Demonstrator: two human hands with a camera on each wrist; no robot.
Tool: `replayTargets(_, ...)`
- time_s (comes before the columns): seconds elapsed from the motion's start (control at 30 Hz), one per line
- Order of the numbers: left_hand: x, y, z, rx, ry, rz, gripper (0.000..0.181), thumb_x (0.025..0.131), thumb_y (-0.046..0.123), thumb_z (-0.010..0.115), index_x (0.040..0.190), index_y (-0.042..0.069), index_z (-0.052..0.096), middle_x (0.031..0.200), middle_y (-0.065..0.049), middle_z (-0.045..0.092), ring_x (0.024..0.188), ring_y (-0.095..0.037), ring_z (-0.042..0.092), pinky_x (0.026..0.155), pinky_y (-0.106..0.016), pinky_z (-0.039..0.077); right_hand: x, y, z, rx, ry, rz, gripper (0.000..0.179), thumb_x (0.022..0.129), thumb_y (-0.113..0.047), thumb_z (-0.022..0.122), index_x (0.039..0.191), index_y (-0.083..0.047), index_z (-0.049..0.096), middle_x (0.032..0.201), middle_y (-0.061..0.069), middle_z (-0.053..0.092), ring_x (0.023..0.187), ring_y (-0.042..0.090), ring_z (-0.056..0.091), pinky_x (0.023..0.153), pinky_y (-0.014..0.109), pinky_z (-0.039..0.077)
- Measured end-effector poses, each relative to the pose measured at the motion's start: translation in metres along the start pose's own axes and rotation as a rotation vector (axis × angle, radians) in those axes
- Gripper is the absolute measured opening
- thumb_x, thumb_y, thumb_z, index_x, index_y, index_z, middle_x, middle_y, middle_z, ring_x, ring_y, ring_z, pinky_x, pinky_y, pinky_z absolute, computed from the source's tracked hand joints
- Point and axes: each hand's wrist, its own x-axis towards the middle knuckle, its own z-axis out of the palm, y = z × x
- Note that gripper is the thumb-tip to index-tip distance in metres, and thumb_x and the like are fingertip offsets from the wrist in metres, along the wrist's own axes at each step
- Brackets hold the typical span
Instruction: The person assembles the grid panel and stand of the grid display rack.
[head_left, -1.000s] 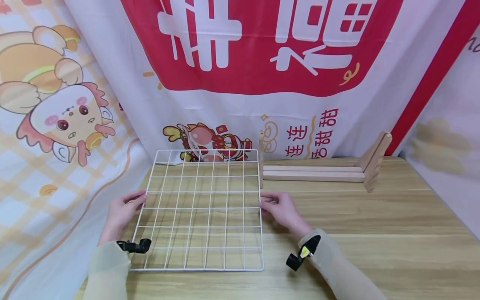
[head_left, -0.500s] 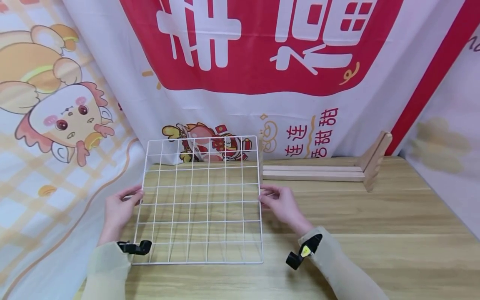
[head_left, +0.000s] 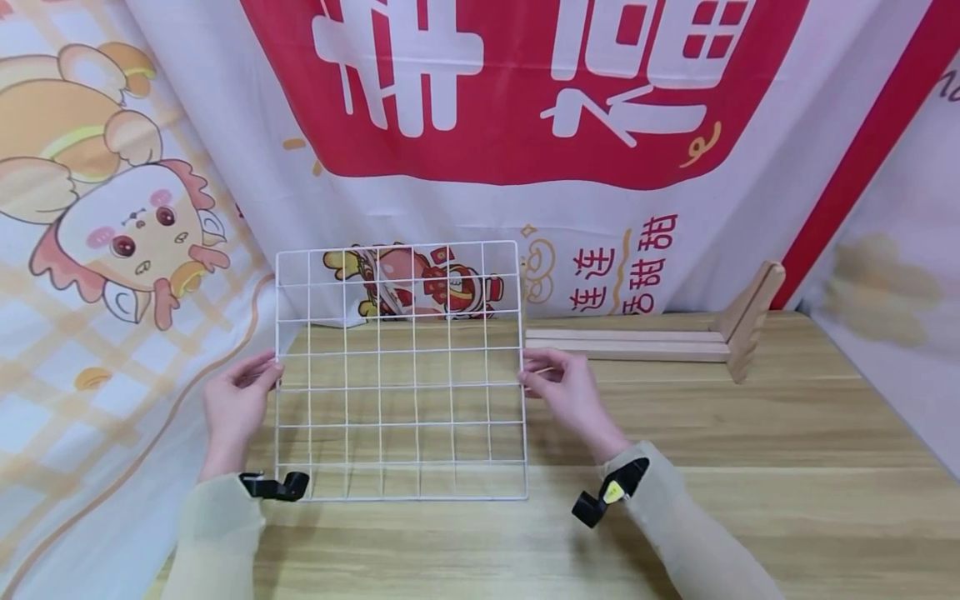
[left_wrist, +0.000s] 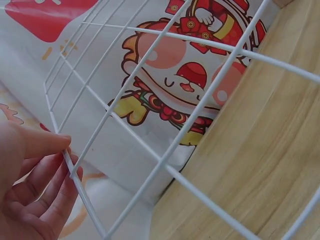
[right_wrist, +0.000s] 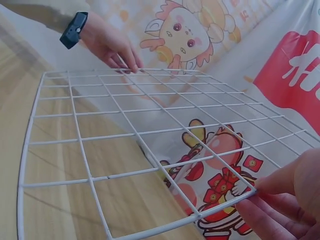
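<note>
A white wire grid panel (head_left: pixel 416 388) is held up between both hands, tilted with its upper edge overlapping the printed backdrop. My left hand (head_left: pixel 238 404) pinches the panel's left edge wire between thumb and fingers, as the left wrist view shows up close on that hand (left_wrist: pixel 35 185). On the opposite side my right hand (head_left: pixel 566 396) grips the right edge wire around mid-height. In the right wrist view its thumb and fingers (right_wrist: pixel 290 200) meet at the rim.
A pale wooden stand (head_left: pixel 630 346) with a slanted end piece lies at the back right of the wood-grain table (head_left: pixel 675 467). Behind hangs a white and red printed cloth (head_left: pixel 495 158); another patterned cloth (head_left: pixel 82 333) borders the left side.
Both hands have raised the grid panel and tipped it more upright. Its top edge now sits higher against the backdrop, and its bottom edge has moved away from the person.
</note>
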Motion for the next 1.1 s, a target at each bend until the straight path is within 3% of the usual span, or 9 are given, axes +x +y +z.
replayTargets(0.2, 0.001, 0.007, 0.004, -0.023, 0.044, 0.037, 0.03, 0.092, 0.012, 0.077, 0.119, -0.001, 0.074, 0.087, 0.016, 0.07, 0.074, 0.004, 0.065, 0.068, -0.008, 0.052, 0.003, -0.006, -0.002, 0.013, 0.014, -0.007, 0.033, 0.088, 0.011, 0.072, 0.121, 0.007, 0.068, 0.103, 0.027, 0.069, 0.092, 0.045, 0.069, 0.076, 0.04, 0.063)
replayTargets(0.47, 0.004, 0.013, 0.007, -0.115, 0.06, 0.043, 0.029, 0.091, 0.007, 0.078, 0.118, -0.002, 0.074, 0.089, 0.013, 0.073, 0.075, 0.004, 0.067, 0.07, -0.009, 0.054, 0.002, -0.014, -0.006, -0.002, 0.034, -0.011, 0.033, 0.088, 0.008, 0.074, 0.12, 0.006, 0.068, 0.105, 0.026, 0.069, 0.092, 0.038, 0.07, 0.075, 0.034, 0.063)
replayTargets(0.73, 0.004, 0.018, 0.009, -0.175, 0.111, 0.087, 0.028, 0.089, 0.004, 0.079, 0.116, -0.004, 0.074, 0.083, 0.014, 0.071, 0.073, 0.003, 0.067, 0.069, -0.009, 0.054, 0.002, -0.02, -0.009, 0.007, 0.025, -0.036, 0.034, 0.089, 0.008, 0.073, 0.122, 0.003, 0.068, 0.111, 0.03, 0.066, 0.099, 0.048, 0.066, 0.076, 0.034, 0.063)
replayTargets(1.1, 0.001, 0.023, 0.014, -0.19, 0.169, 0.092, 0.029, 0.09, 0.01, 0.079, 0.118, 0.0, 0.075, 0.092, 0.004, 0.073, 0.082, -0.003, 0.067, 0.074, -0.01, 0.053, 0.0, -0.027, -0.011, -0.013, 0.06, -0.081, 0.03, 0.087, 0.009, 0.075, 0.116, 0.005, 0.069, 0.103, 0.024, 0.07, 0.086, 0.028, 0.071, 0.075, 0.034, 0.063)
